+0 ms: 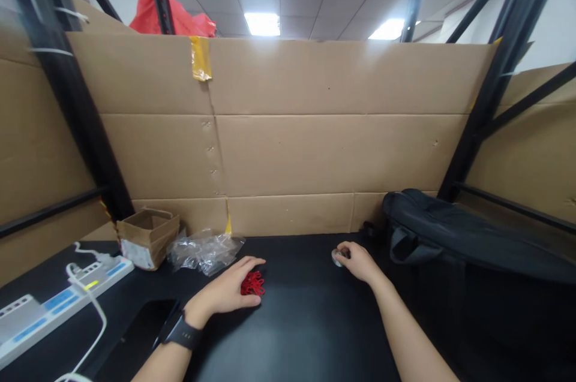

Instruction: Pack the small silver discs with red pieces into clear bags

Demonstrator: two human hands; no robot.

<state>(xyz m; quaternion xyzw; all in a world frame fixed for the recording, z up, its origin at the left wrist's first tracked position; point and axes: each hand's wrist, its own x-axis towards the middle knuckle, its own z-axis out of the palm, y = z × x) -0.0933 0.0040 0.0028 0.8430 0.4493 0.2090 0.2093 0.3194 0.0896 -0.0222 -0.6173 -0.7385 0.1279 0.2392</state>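
While a silvery object [336, 258] is pinched by the right hand [359, 262], red string [253, 283] should be clasped by the open left hand [225, 288].

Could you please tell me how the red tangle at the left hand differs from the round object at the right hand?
The red tangle is made of looped strands, while the round object shows a curved, greyish edge. The red tangle lies beside the palm of the left hand; the round object is at the fingertips of the right hand. Both are small and partly hidden.
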